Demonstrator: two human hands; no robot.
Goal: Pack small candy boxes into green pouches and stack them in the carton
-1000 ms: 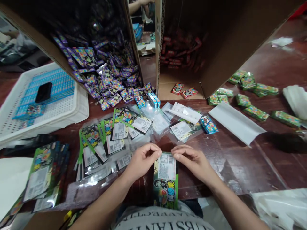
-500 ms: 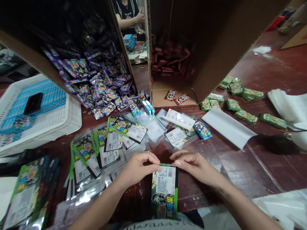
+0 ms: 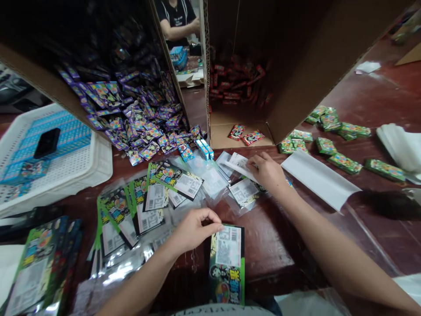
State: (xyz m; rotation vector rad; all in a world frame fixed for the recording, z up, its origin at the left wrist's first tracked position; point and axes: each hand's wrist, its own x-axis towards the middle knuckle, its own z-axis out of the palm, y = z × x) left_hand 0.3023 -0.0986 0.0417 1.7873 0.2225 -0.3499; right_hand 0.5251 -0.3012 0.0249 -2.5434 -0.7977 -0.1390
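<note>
My left hand [image 3: 199,230] pinches the upper left corner of a green and black printed packet [image 3: 226,267], which hangs over the table edge close to my body. A pale label with a barcode covers its upper part. Farther out, my right hand [image 3: 268,171] has its fingers closed at a white folded paper strip [image 3: 239,163]. Beneath that strip lies another labelled packet [image 3: 245,192] in clear plastic. My right forearm partly hides a small blue box. More labelled packets [image 3: 154,195] are fanned out left of my left hand.
An open carton [image 3: 194,125] spills purple candy boxes [image 3: 141,118]; a second carton [image 3: 223,131] holds red ones. A white basket [image 3: 98,162] with blue boxes and a phone [image 3: 47,142] stands left. Green boxes [image 3: 345,163] and a white sheet [image 3: 317,180] lie right. A person [image 3: 177,26] is beyond.
My right hand has left the packet's top edge and moved forward to the white paper strip. My left hand stays at the packet's corner. The view has shifted slightly.
</note>
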